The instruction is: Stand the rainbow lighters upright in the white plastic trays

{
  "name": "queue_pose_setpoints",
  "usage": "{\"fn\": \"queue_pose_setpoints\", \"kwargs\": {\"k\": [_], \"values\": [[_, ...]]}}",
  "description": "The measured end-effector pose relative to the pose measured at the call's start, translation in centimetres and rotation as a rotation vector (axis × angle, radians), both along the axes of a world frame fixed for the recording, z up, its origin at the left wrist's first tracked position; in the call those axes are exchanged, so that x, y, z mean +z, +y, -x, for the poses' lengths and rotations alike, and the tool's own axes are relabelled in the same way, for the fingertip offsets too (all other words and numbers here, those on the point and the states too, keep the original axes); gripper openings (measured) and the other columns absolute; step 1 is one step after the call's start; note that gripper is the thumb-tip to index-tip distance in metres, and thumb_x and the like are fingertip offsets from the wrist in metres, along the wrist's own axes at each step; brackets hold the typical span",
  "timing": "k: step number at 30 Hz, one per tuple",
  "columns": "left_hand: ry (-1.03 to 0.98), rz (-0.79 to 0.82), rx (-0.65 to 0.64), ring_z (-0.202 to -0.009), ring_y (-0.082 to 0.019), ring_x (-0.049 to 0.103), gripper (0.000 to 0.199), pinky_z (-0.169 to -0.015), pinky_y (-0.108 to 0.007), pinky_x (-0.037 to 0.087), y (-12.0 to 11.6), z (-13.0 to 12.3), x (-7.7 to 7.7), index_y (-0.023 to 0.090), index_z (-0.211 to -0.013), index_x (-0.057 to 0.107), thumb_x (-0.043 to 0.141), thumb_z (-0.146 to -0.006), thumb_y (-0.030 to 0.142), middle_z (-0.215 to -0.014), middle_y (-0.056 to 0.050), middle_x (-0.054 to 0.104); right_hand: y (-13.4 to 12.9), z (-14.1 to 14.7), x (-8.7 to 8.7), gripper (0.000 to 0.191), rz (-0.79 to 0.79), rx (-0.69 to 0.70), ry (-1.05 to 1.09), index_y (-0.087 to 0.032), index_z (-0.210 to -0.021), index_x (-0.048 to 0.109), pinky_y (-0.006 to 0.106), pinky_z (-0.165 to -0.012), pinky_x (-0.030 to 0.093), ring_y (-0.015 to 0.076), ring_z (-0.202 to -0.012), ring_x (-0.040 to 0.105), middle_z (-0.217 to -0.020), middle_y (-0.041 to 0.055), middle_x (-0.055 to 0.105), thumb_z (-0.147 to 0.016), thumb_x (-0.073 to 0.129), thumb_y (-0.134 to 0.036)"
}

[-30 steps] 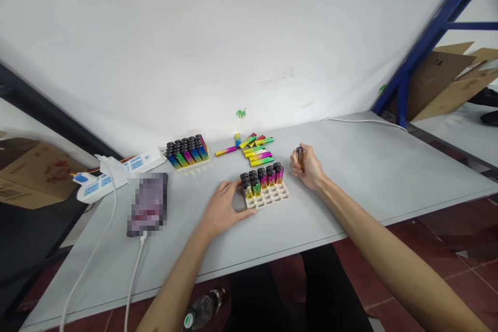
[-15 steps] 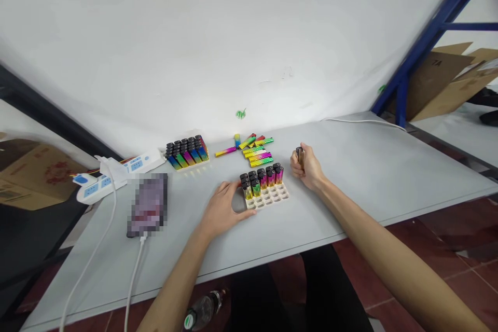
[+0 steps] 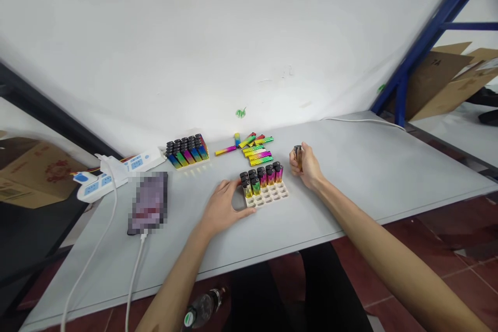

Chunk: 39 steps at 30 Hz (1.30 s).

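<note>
My right hand point(image 3: 307, 166) is closed around a lighter point(image 3: 298, 153), its dark top showing above the fist, just over the table to the right of the tray. My left hand point(image 3: 223, 207) grips the left end of a pale tray point(image 3: 272, 194) with holes, the thumb along its front corner and the fingers behind its left side. Several lighters point(image 3: 263, 180) with black tops and shiny pink, green and yellow bodies stand upright in the tray's back rows. The front holes show bare.
Behind the tray lies a loose pile of shiny coloured lighter sleeves point(image 3: 259, 154). A full tray of lighters point(image 3: 187, 153) stands back left. A phone point(image 3: 148, 202) on a cable and a power strip point(image 3: 136, 163) are at the left. A bottle point(image 3: 204, 309) is below the table edge.
The lighter in my right hand has turned slightly, so more of its top shows. My left hand and the tray have stayed put.
</note>
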<state>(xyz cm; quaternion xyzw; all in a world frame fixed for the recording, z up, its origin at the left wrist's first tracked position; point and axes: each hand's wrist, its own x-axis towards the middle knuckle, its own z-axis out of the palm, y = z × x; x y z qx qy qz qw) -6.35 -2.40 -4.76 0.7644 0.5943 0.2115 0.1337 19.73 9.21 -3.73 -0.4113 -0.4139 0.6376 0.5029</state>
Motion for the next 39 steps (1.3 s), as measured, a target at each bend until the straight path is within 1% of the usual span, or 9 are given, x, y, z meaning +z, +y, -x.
{"fn": "queue_pose_setpoints", "kwargs": {"k": [3,5,9,12,15,20,26,32,39], "values": [[0.005,0.004,-0.003,-0.116,-0.031,0.055,0.081,-0.099,-0.044,0.047,0.0,0.1,-0.1,0.02,-0.135,0.048,0.069,-0.073,0.067,-0.12,-0.01,0.059,-0.1,0.0,-0.6,0.042,-0.129,-0.096,-0.09,-0.02,-0.086,0.061,0.025,-0.047,0.036,0.0112,-0.051,0.044,-0.066,-0.0024,0.049,-0.09,0.039,-0.056],[0.006,0.0,-0.005,-0.116,-0.03,0.055,0.08,-0.099,-0.044,0.047,0.1,0.1,-0.2,0.02,-0.134,0.048,0.07,-0.073,0.067,-0.121,-0.01,0.059,-0.5,-0.4,-0.8,0.039,-0.249,-0.144,-0.235,-0.021,-0.099,0.062,0.028,-0.063,0.047,0.0141,-0.067,0.056,-0.081,0.0005,0.059,-0.09,0.045,-0.054],[-0.004,-0.023,-0.01,-0.117,-0.03,0.054,0.077,-0.1,-0.044,0.046,0.1,0.2,-0.4,0.02,-0.133,0.049,0.071,-0.073,0.064,-0.121,-0.01,0.059,-2.7,-1.6,0.0,0.031,-0.461,-0.21,-0.589,-0.021,-0.093,0.067,0.035,-0.084,0.048,0.0204,-0.092,0.061,-0.103,0.0064,0.067,-0.087,0.058,-0.05],[-0.012,-0.037,-0.009,-0.116,-0.031,0.055,0.079,-0.099,-0.045,0.047,0.2,0.2,-0.5,0.021,-0.134,0.049,0.072,-0.073,0.065,-0.12,-0.01,0.059,-4.8,-2.0,1.4,0.027,-0.497,-0.238,-0.678,-0.021,-0.082,0.066,0.035,-0.076,0.048,0.0188,-0.078,0.061,-0.092,0.0056,0.069,-0.084,0.066,-0.048],[-0.015,-0.048,-0.019,-0.117,-0.031,0.054,0.08,-0.1,-0.046,0.046,0.2,0.2,-0.4,0.021,-0.136,0.048,0.072,-0.073,0.064,-0.12,-0.01,0.061,-6.6,-1.4,2.6,0.027,-0.489,-0.156,-0.595,-0.02,-0.088,0.065,0.034,-0.073,0.05,0.0181,-0.072,0.064,-0.084,0.0045,0.071,-0.084,0.068,-0.047],[-0.017,-0.046,-0.031,-0.117,-0.031,0.054,0.08,-0.098,-0.045,0.047,0.0,0.1,-0.3,0.023,-0.139,0.045,0.072,-0.074,0.063,-0.12,-0.009,0.061,-8.5,1.5,2.2,0.029,-0.539,-0.057,-0.614,-0.022,-0.1,0.065,0.035,-0.072,0.054,0.0201,-0.075,0.069,-0.083,0.0041,0.072,-0.081,0.072,-0.042],[-0.026,-0.055,-0.047,-0.116,-0.031,0.054,0.076,-0.098,-0.046,0.047,0.0,0.1,-0.3,0.022,-0.136,0.047,0.072,-0.075,0.06,-0.121,-0.01,0.06,-8.9,3.5,0.9,0.014,-0.616,-0.024,-0.826,-0.025,-0.095,0.064,0.037,-0.069,0.054,0.0212,-0.072,0.067,-0.087,0.0056,0.069,-0.084,0.068,-0.035],[-0.046,-0.05,-0.049,-0.118,-0.032,0.054,0.076,-0.099,-0.046,0.047,0.0,0.1,-0.3,0.021,-0.136,0.048,0.073,-0.075,0.06,-0.12,-0.01,0.061,-8.9,3.7,1.8,0.014,-0.661,-0.012,-1.101,-0.026,-0.1,0.066,0.035,-0.066,0.049,0.022,-0.073,0.066,-0.097,0.0075,0.069,-0.087,0.065,-0.032],[-0.046,-0.026,-0.051,-0.118,-0.031,0.054,0.077,-0.098,-0.045,0.046,0.0,0.0,0.0,0.021,-0.137,0.046,0.072,-0.075,0.06,-0.121,-0.01,0.06,-8.7,4.1,2.3,0.014,-0.586,0.052,-1.137,-0.024,-0.094,0.068,0.033,-0.065,0.044,0.0223,-0.076,0.065,-0.093,0.0064,0.072,-0.087,0.067,-0.036]]}}
